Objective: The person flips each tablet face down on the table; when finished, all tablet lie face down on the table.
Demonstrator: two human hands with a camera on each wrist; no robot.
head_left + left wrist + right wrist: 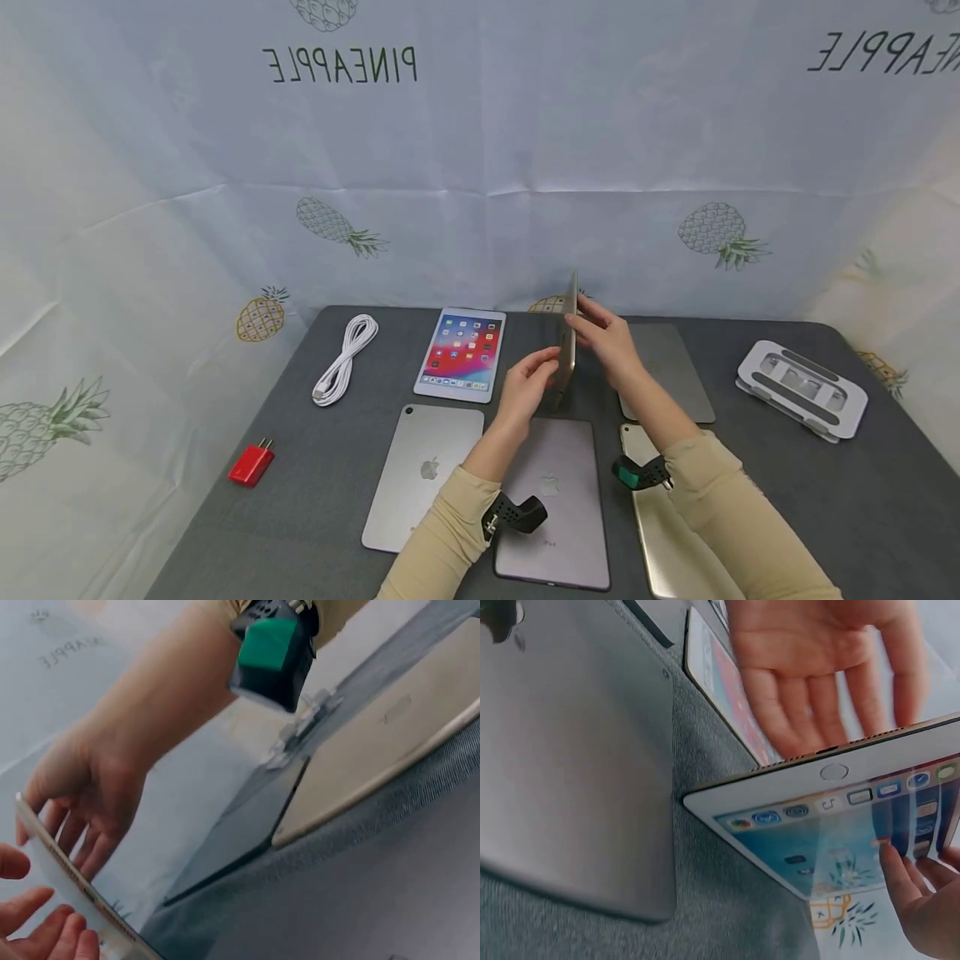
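Observation:
A tablet (571, 292) stands on edge near the back of the table, seen nearly side-on in the head view. Its lit screen with app icons (802, 847) faces the right hand. My right hand (613, 346) grips the tablet's side, fingers over the screen and thumb across the edge. On the back side, my left hand (525, 387) has its loosely bent fingers (56, 937) right at the tablet. Nearest in front lies a dark grey tablet (558, 475), face down. A white tablet (461, 354) with its screen lit lies to the left.
A silver tablet (427, 458), a gold tablet (682, 542) and another grey tablet (675, 367) lie face down. A coiled white cable (345, 358) and red charger plug (252, 463) are left; a white folding stand (802, 389) is right. A pineapple-print curtain (480, 150) hangs behind.

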